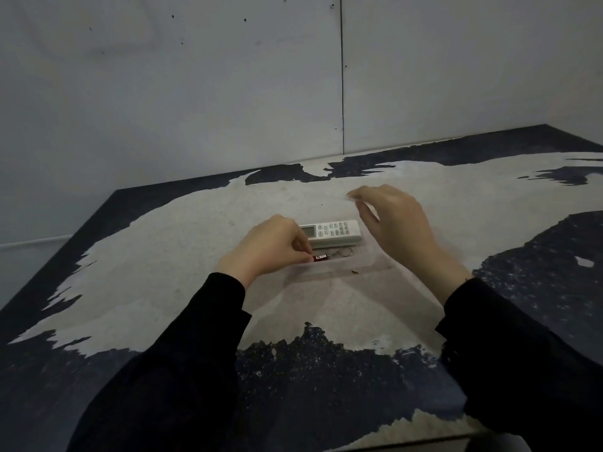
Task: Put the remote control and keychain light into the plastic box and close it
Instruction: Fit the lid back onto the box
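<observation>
We see one remote (pixel 331 233) and one keychain light (pixel 321 257) in one clear box (pixel 375 267), left hand (pixel 272 247) pinching the light, right hand (pixel 396 220) lifting the lid with curled fingers.

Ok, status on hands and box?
Left hand pinching keychain light beside remote control in clear plastic box. Right hand raised, gripping the transparent lid. Box open.

One head-worn camera is looking forward and down over a table.

The wide-angle view is sitting above and behind the person's two forearms, facing a grey wall (pixel 195 93) that is filling the upper half. The table (pixel 163 256) is spreading across the lower half, its edges bowing outward. Both sleeves are entering from the bottom corners, close to the lens; the hands are meeting near the middle, farther off.
</observation>
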Motion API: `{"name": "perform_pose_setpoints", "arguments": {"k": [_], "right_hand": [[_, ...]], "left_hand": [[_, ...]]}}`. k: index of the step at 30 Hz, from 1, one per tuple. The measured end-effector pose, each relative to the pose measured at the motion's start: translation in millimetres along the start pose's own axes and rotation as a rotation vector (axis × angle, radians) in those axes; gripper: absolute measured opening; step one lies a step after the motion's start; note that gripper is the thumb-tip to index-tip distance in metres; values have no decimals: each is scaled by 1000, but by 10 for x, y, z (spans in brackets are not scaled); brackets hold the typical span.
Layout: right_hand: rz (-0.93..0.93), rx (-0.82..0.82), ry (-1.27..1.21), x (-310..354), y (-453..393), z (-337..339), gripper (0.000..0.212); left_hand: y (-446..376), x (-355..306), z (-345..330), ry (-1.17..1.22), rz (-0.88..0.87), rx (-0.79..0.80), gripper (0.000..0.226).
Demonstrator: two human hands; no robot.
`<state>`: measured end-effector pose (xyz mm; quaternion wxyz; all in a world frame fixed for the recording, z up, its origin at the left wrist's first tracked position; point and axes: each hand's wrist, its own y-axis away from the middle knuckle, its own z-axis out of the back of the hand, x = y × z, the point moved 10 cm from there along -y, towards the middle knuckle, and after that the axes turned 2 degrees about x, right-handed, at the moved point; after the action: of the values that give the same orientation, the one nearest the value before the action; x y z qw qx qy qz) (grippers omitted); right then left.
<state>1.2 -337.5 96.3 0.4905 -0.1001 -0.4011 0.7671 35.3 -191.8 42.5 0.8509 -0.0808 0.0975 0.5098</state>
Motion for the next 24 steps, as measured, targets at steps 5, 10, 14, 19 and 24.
{"name": "perform_pose_setpoints", "arguments": {"k": [5,10,14,19,24], "right_hand": [[127,86,53,322,34,-210,28],[310,245,111,726,169,-587,24],[301,323,59,748,211,-683,29],[290,399,-22,727,249,-717,33],[300,450,-41,716,293,-758,32]], "left_hand": [[361,391,453,362,113,-604,23],[381,760,-132,862,382,-529,34],[338,861,-260,968,393,-483,36],[345,846,-257,1033,394,-458,39],[357,889,-280,1041,421,-459,42]]}}
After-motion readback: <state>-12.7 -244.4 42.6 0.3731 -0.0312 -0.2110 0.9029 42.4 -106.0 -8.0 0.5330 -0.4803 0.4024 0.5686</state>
